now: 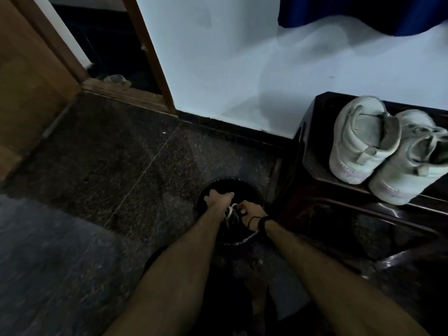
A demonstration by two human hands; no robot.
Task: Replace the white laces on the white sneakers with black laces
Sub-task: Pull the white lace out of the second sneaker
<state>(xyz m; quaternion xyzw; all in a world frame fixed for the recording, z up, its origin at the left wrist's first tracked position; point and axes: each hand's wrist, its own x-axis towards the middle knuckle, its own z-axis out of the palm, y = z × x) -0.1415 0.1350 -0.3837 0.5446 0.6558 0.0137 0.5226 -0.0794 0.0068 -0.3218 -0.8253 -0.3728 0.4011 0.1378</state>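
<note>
Head-height, downward, perhaps slightly forward.

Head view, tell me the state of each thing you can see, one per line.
left sneaker: on the dark table, no white lace visible
right sneaker: on the table, touching the other
white laces: bunched between both hands
left hand: curled, over the black bin
right hand: curled, over the bin
door: open

Both arms reach down over a round black bin [228,187] standing on the dark speckled stone floor [109,166]. The left hand [218,197] grips the bin's rim, and the right hand [252,213], with a dark band at its wrist, holds a bunch of white laces [231,210] over the opening. Two worn white sneakers [363,139] lie side by side on a dark glossy wooden table [312,163] against the pale wall, well apart from the hands.
</note>
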